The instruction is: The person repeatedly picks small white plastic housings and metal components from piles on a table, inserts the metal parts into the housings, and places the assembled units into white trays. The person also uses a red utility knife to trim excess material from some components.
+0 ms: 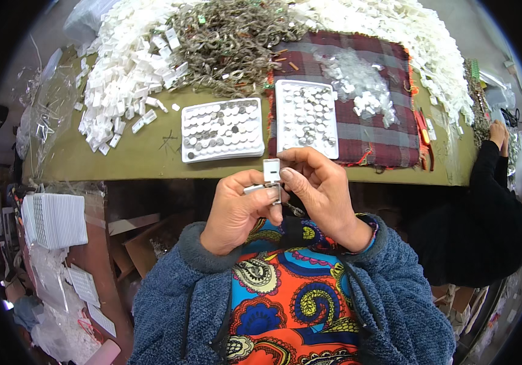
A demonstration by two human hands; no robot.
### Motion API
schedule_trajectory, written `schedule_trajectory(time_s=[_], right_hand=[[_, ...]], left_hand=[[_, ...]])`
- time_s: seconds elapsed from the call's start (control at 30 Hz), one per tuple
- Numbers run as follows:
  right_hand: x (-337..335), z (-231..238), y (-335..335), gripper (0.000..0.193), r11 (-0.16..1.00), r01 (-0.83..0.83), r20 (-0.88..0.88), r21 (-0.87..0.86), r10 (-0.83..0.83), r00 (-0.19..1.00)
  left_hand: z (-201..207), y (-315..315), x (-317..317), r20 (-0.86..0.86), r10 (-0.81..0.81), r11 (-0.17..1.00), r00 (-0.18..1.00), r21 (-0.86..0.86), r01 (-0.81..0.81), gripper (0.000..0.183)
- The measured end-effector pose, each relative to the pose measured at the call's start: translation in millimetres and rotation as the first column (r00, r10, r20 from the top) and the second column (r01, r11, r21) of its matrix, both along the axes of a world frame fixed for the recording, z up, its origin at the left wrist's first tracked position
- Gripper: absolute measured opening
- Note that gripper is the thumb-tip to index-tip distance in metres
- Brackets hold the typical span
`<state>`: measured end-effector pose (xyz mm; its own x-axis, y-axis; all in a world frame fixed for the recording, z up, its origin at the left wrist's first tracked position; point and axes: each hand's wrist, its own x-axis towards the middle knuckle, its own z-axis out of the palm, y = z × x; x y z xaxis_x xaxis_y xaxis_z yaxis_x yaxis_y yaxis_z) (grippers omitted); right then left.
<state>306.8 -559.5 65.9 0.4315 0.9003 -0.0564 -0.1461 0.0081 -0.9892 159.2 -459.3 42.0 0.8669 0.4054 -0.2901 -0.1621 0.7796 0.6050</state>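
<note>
Low in the centre of the frame, just in front of the table (145,173), the left hand (235,210) is closed, its fingers curled and its thumb pressed down on a small white case (272,165). The case's pale upper part stands up between the two hands — its lower part is partly hidden by the left thumb. The right hand (324,191) is half curled, its thumb and forefinger at the right edge of the case; I cannot tell whether they pinch it or only touch it.

Just above the hands, mid-frame, sit a left tray (224,156) and a right tray (280,115), both white and filled with small round discs (236,111). The right tray lies partly on a plaid cloth (388,152), which also bears a scatter of clear bits (358,82) and, at its right edge, a red-and-yellow hand tool (422,129). White pieces (124,67) are heaped at upper left, beside a grey tangle (227,45) at top centre — and a co-worker's dark sleeve (486,161) shows at the right
</note>
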Motion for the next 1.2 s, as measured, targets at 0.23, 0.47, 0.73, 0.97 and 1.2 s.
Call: schedule_trajectory(time_s=[0.23, 0.47, 0.73, 0.97, 1.2], right_hand=[[4, -12, 11, 0.008, 1.000, -0.018, 0.278, -0.024, 0.024, 0.960], [15, 0, 4, 0.027, 0.936, -0.310, 0.662, 0.169, 0.126, 0.739], [14, -14, 5, 0.037, 0.812, -0.393, 0.869, 0.432, -0.257, 0.424], [20, -24, -14, 0.028, 0.831, -0.304, 0.870, 0.465, -0.366, 0.331], [82, -25, -69, 0.012, 0.854, 0.290, 0.783, 0.433, -0.515, 0.349]], left_hand=[[-13, 1, -2, -0.056, -0.076, 0.996, 0.995, 0.052, 0.079, 0.014], [-24, 5, -5, 0.278, -0.122, 0.917, 0.953, -0.335, 0.215, 0.036], [-14, 2, -1, 0.250, -0.111, 0.936, 0.962, -0.300, 0.186, 0.041], [-11, -9, 9, 0.142, -0.205, 0.891, 0.968, -0.383, 0.245, 0.028], [-21, -8, 19, 0.145, -0.213, 0.934, 0.966, -0.260, 0.245, 0.022]])
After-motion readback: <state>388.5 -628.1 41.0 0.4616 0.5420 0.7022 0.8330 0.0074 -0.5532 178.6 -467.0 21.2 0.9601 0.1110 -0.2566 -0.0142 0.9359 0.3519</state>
